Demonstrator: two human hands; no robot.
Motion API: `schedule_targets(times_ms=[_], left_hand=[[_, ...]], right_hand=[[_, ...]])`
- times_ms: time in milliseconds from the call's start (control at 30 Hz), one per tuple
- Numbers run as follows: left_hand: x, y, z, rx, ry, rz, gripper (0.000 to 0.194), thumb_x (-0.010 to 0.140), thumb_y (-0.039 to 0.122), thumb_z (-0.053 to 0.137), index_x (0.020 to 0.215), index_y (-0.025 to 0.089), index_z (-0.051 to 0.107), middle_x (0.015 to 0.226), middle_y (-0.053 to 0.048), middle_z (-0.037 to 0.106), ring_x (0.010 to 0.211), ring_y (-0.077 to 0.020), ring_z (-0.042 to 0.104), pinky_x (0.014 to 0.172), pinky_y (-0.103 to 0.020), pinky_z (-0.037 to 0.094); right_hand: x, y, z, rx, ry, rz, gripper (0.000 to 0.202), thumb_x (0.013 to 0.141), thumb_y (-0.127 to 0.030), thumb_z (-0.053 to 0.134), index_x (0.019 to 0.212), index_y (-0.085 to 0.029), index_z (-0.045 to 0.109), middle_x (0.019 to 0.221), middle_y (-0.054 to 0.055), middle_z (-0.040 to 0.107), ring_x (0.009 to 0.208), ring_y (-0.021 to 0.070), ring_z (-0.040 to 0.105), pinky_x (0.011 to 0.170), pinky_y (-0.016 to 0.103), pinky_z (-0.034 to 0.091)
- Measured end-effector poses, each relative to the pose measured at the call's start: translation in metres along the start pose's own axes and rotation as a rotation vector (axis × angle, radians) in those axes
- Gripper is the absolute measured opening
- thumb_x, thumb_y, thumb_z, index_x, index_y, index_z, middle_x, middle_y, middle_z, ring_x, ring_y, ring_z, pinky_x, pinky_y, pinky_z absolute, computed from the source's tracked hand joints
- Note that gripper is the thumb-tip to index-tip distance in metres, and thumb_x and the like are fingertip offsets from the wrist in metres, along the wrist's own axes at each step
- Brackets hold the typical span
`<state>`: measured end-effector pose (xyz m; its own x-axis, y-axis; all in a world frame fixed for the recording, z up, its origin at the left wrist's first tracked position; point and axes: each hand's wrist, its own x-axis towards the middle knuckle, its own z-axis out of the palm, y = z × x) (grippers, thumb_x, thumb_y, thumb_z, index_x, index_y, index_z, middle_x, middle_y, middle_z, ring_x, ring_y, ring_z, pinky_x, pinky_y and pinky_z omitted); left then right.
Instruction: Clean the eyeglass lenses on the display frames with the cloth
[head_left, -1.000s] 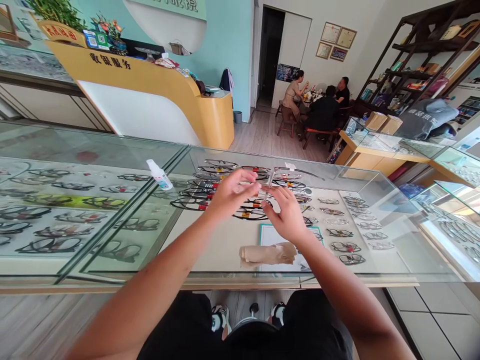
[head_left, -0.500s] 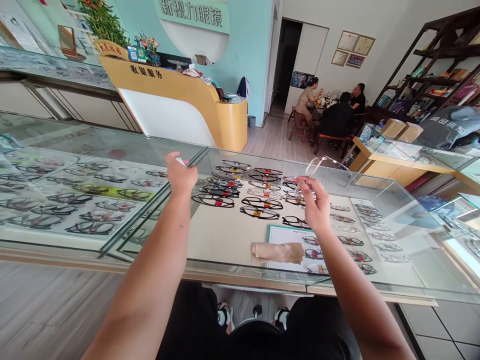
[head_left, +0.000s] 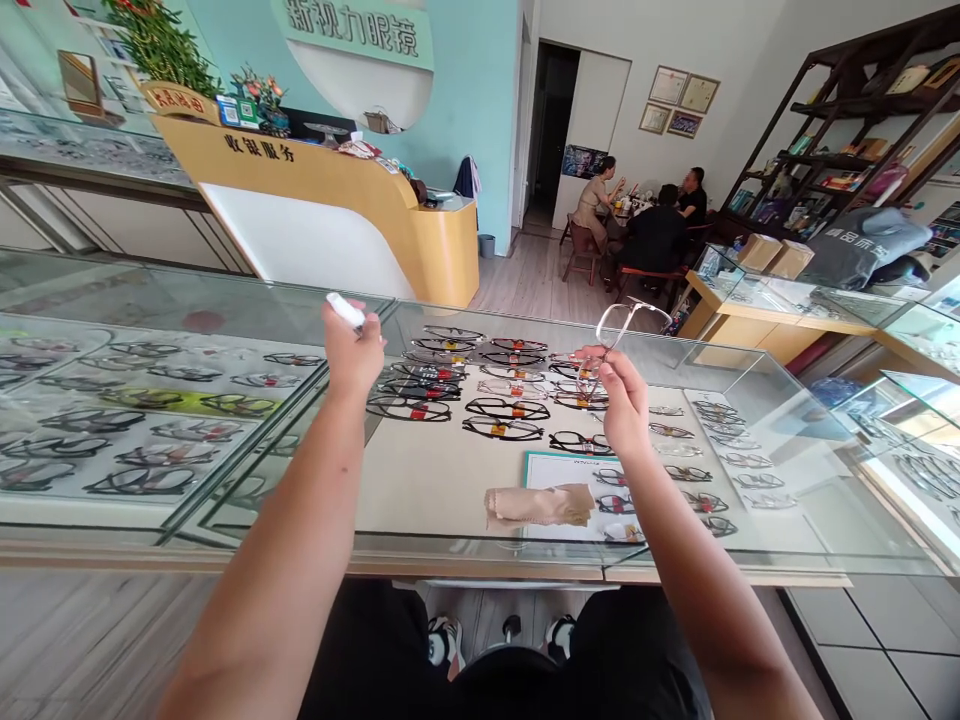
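My left hand (head_left: 351, 352) is closed around a small white spray bottle (head_left: 345, 310), lifted just above the glass counter (head_left: 225, 500). My right hand (head_left: 621, 398) pinches a pair of thin clear-framed glasses (head_left: 622, 325) by one end, held up over the counter. A beige cleaning cloth (head_left: 538, 504) lies on the glass below and between my hands. Rows of dark-framed glasses (head_left: 480, 395) sit inside the case under the glass.
A yellow reception desk (head_left: 337, 215) stands beyond the counter. Three people sit at a table (head_left: 645, 225) near the far wall. More glass cases (head_left: 795, 290) run along the right, with a dark shelf unit (head_left: 847, 130) behind. My shoes (head_left: 442, 640) show below the counter edge.
My left hand left the glasses, reached left to the white spray bottle standing on the glass and picked it up. My right hand kept the glasses and raised them to the right.
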<state>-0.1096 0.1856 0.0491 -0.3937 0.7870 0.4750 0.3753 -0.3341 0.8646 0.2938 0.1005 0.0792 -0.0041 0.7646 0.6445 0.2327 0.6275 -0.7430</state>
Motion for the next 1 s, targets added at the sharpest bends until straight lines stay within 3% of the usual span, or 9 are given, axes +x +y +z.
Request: schedule_targets(times_ms=[67, 167, 267, 333, 433, 533, 700, 867, 1000], left_hand=[[-0.009, 0.019, 0.018, -0.078, 0.024, -0.008, 0.061, 0.093, 0.073, 0.072, 0.112, 0.025, 0.040, 0.102, 0.002, 0.056, 0.093, -0.0162, 0.054, 0.087, -0.036, 0.053], [-0.032, 0.056, 0.045, -0.361, -0.057, -0.070, 0.064, 0.078, 0.062, 0.086, 0.116, 0.027, 0.049, 0.097, 0.001, 0.059, 0.092, -0.0176, 0.060, 0.076, -0.032, 0.053], [-0.058, 0.095, 0.061, -0.664, -0.283, -0.211, 0.058, 0.066, 0.054, 0.093, 0.104, 0.028, 0.058, 0.083, 0.000, 0.056, 0.081, -0.0204, 0.059, 0.063, -0.032, 0.049], [-0.073, 0.112, 0.064, -0.824, -0.479, -0.318, 0.053, 0.072, 0.066, 0.088, 0.092, 0.026, 0.061, 0.078, -0.001, 0.051, 0.074, -0.0204, 0.055, 0.056, -0.032, 0.045], [-0.085, 0.119, 0.064, -0.951, -0.741, -0.426, 0.069, 0.077, 0.091, 0.073, 0.076, 0.024, 0.056, 0.070, 0.000, 0.042, 0.065, -0.0192, 0.049, 0.049, -0.030, 0.041], [-0.088, 0.115, 0.065, -0.998, -0.888, -0.477, 0.080, 0.077, 0.101, 0.062, 0.066, 0.023, 0.050, 0.063, 0.001, 0.036, 0.060, -0.0188, 0.046, 0.045, -0.030, 0.040], [-0.091, 0.111, 0.072, -1.004, -0.915, -0.441, 0.078, 0.082, 0.096, 0.061, 0.064, 0.021, 0.058, 0.064, -0.001, 0.040, 0.064, -0.0200, 0.049, 0.050, -0.032, 0.045], [-0.102, 0.111, 0.085, -0.837, -0.783, -0.296, 0.070, 0.085, 0.086, 0.068, 0.068, 0.018, 0.064, 0.071, -0.004, 0.052, 0.072, -0.0198, 0.054, 0.060, -0.032, 0.051], [-0.109, 0.100, 0.094, -0.666, -0.715, -0.234, 0.069, 0.088, 0.086, 0.065, 0.072, 0.019, 0.063, 0.071, -0.002, 0.055, 0.067, -0.0172, 0.055, 0.061, -0.030, 0.049]], right_hand=[[0.000, -0.002, 0.000, 0.009, 0.013, 0.004, 0.031, 0.110, -0.042, 0.050, 0.111, -0.027, 0.077, 0.124, 0.008, 0.083, 0.115, 0.0292, 0.076, 0.104, 0.048, 0.059], [0.000, -0.005, 0.001, 0.060, 0.017, 0.024, 0.030, 0.110, -0.043, 0.051, 0.111, -0.026, 0.076, 0.124, 0.008, 0.083, 0.115, 0.0289, 0.076, 0.105, 0.047, 0.059], [-0.003, -0.008, 0.004, 0.076, -0.009, 0.038, 0.031, 0.111, -0.044, 0.050, 0.113, -0.026, 0.075, 0.125, 0.009, 0.082, 0.118, 0.0285, 0.075, 0.106, 0.047, 0.059], [-0.005, -0.010, 0.006, 0.081, -0.042, 0.048, 0.032, 0.112, -0.047, 0.050, 0.115, -0.026, 0.074, 0.126, 0.009, 0.081, 0.118, 0.0283, 0.074, 0.105, 0.046, 0.059], [-0.010, -0.011, 0.011, 0.124, -0.102, 0.074, 0.035, 0.112, -0.052, 0.051, 0.118, -0.026, 0.073, 0.127, 0.009, 0.080, 0.116, 0.0272, 0.073, 0.104, 0.044, 0.058], [-0.015, -0.011, 0.015, 0.168, -0.166, 0.095, 0.036, 0.114, -0.054, 0.050, 0.124, -0.028, 0.073, 0.129, 0.008, 0.078, 0.115, 0.0254, 0.071, 0.105, 0.042, 0.056], [-0.021, -0.012, 0.020, 0.185, -0.248, 0.123, 0.038, 0.114, -0.055, 0.050, 0.128, -0.029, 0.073, 0.124, 0.006, 0.077, 0.108, 0.0240, 0.067, 0.103, 0.040, 0.053], [-0.025, -0.018, 0.026, 0.216, -0.359, 0.130, 0.041, 0.115, -0.057, 0.047, 0.129, -0.028, 0.073, 0.121, 0.007, 0.076, 0.104, 0.0235, 0.066, 0.098, 0.039, 0.053], [-0.029, -0.020, 0.032, 0.251, -0.433, 0.113, 0.042, 0.116, -0.056, 0.045, 0.128, -0.027, 0.073, 0.123, 0.008, 0.076, 0.106, 0.0236, 0.066, 0.099, 0.040, 0.053]])
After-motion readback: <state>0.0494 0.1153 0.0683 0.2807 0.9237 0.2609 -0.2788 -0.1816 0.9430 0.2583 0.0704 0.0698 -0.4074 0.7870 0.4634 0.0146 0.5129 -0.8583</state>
